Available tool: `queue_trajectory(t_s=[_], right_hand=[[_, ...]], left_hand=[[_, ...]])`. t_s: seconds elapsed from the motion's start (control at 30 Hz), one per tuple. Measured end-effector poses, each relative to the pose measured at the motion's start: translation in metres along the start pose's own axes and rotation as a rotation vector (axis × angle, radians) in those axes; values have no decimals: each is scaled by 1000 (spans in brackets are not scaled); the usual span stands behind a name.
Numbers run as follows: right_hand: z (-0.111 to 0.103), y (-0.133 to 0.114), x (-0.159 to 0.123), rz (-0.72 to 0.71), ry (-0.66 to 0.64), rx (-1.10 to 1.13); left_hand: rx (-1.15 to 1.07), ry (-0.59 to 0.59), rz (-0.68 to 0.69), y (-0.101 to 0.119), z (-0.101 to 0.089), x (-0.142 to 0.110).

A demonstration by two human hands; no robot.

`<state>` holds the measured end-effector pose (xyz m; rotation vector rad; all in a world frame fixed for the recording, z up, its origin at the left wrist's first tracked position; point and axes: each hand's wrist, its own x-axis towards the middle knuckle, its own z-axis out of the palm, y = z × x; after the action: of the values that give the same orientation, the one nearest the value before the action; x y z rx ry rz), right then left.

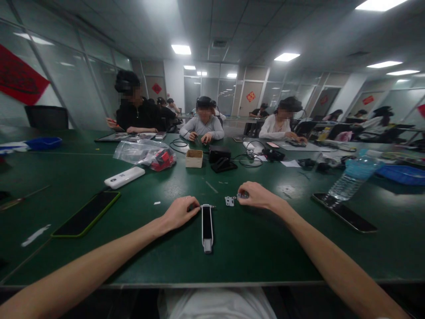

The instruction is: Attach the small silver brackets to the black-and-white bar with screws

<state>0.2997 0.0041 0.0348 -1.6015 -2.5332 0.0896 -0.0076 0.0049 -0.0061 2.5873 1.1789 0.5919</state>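
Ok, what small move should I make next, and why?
Perhaps slide the small metal part toward the white-framed device: your right hand is close beside the part, and your left hand is at the device's far end.

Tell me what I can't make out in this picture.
In the head view:
Grey piece: mostly hidden by the right hand.
Whether the left hand grips the white-rimmed device: contact too small.
Red items in the plastic bag: blurred by crinkled plastic.
Red banner: cut off by the left edge.

Left hand (181, 212) at white-rimmed device (207, 226) — right hand (255, 195) at metal piece (229, 201).
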Motion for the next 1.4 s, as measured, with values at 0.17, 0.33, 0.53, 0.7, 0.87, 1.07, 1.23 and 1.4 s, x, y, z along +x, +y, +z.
queue_trajectory(t_s=[0.17,0.33,0.53,0.7,0.87,1.07,1.23,1.4], right_hand=[[-14,24,-2,250,21,-153],[-14,55,-10,533,-156,-226],[-4,62,-10,553,-221,-201],[-6,59,-10,539,-198,-205],[2,43,-1,258,3,-153],[33,17,10,-130,101,85],[40,14,12,-188,87,126],[40,14,14,-157,83,113]], left_hand=[[-13,-3,6,0,-1,-1],[-22,-8,-6,2,-2,0],[-29,-9,8,2,-3,0],[-35,-6,9,0,-1,0],[-40,-12,-9,1,-2,0],[-25,-21,-18,5,-5,-2],[-30,-8,-11,4,-4,-2],[-28,-2,-10,2,-3,-2]])
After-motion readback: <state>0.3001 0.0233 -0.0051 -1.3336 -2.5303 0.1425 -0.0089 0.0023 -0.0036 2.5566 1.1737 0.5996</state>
